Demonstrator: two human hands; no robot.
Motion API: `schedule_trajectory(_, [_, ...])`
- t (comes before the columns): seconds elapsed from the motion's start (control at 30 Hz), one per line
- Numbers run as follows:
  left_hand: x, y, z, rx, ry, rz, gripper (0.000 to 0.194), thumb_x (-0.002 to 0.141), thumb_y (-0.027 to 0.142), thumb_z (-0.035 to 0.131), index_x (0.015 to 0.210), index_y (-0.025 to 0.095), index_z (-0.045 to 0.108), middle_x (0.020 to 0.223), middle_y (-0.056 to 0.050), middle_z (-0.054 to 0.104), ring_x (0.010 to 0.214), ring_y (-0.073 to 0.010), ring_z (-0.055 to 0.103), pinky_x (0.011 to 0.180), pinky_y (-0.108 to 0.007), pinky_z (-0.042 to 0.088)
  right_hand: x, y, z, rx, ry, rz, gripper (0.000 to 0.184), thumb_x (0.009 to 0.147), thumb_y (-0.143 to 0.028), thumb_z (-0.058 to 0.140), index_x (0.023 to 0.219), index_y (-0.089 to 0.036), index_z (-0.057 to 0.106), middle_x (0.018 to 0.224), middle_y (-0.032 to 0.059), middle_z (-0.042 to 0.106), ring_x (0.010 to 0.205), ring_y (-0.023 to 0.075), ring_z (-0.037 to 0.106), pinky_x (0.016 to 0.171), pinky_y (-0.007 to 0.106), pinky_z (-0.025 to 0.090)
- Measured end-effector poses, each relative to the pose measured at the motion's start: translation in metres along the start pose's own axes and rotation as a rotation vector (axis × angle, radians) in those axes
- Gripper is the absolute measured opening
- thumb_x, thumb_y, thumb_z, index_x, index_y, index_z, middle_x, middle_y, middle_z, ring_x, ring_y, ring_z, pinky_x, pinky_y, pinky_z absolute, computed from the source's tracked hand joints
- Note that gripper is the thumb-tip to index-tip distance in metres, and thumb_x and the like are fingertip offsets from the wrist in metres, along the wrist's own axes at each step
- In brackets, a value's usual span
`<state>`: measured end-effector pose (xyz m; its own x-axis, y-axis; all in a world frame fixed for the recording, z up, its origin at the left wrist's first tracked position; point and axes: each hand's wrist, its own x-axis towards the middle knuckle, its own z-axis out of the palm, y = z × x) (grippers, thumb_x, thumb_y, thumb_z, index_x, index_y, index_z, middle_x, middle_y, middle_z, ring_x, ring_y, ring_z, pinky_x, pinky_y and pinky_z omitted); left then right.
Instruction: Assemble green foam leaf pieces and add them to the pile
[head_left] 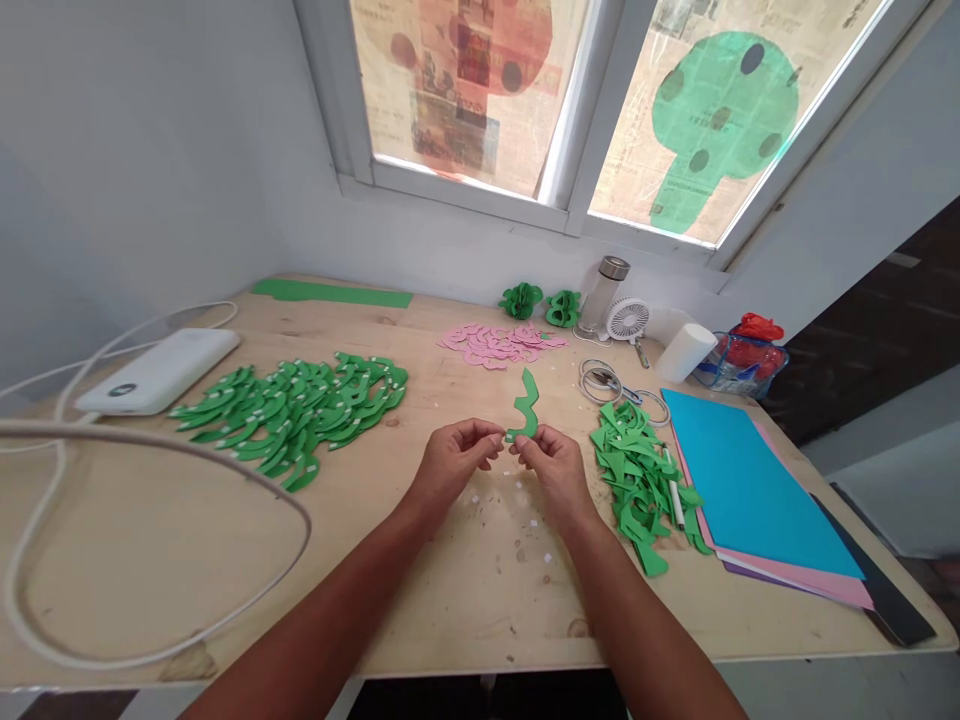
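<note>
My right hand pinches the lower end of a wavy green cutout, which looks like paper or foam sheet. The cutout points away from me above the table, with a small white patch at its left end. Close by that end, my left hand has thumb and fingers pinched together; whatever sits between them is too small to make out. To the left lies a heap of curved green pieces with small white patches. Loose green pieces are piled beside my right forearm, with a white pen on them.
Pink cutouts, two green paper balls, a glass bottle and a small fan stand toward the wall. Scissors lie right of centre. Coloured sheets cover the right side. A power bank and looping white cable occupy the left.
</note>
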<state>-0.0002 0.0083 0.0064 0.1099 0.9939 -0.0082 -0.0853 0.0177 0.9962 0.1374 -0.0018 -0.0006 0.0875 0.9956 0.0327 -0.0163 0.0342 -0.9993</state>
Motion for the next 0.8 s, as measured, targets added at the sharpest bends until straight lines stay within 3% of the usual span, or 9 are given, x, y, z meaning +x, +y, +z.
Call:
schedule_trajectory(0.27, [0.0008,-0.0021,-0.0031,-0.034,-0.112,-0.027,0.017,0.067,0.032,0.063,0.068,0.015,0.066,0.063,-0.002,0.062,0.057,-0.0118,0.054,0.055,-0.023,0.045,-0.0019,-0.0040,0.0023,0.053,-0.021,0.024,0.016,0.067,-0.031,0.062,0.065,-0.015,0.062,0.061,-0.0003,0.059,0.053,0.0095,0.045,0.053,0.022,0.035])
schedule_trajectory(0.6, [0.0014,-0.0069,-0.0055,-0.105,-0.161,-0.056,0.017,0.069,0.032,0.064,0.068,0.015,0.066,0.065,-0.002,0.063,0.060,-0.0117,0.055,0.057,-0.023,0.045,-0.0013,-0.0032,0.0012,0.042,-0.047,0.037,0.017,0.069,-0.031,0.060,0.065,-0.015,0.060,0.061,-0.0003,0.060,0.052,0.0092,0.045,0.051,0.021,0.034])
schedule_trajectory(0.7, [0.0014,-0.0040,-0.0047,-0.089,-0.144,-0.056,0.016,0.067,0.030,0.065,0.065,0.015,0.066,0.062,-0.002,0.062,0.056,-0.0109,0.053,0.055,-0.023,0.044,-0.0006,-0.0006,0.0007,0.000,-0.046,0.030,0.018,0.071,-0.032,0.059,0.067,-0.015,0.059,0.062,0.0002,0.060,0.052,0.0096,0.045,0.051,0.022,0.035])
schedule_trajectory(0.8, [0.0015,-0.0019,-0.0034,-0.038,-0.050,-0.021,0.015,0.066,0.029,0.065,0.065,0.014,0.066,0.058,-0.001,0.061,0.054,-0.0109,0.053,0.053,-0.022,0.044,-0.0024,-0.0007,0.0003,-0.153,0.091,-0.086,0.017,0.074,-0.032,0.056,0.074,-0.015,0.059,0.063,-0.0008,0.057,0.053,0.0108,0.047,0.052,0.023,0.037])
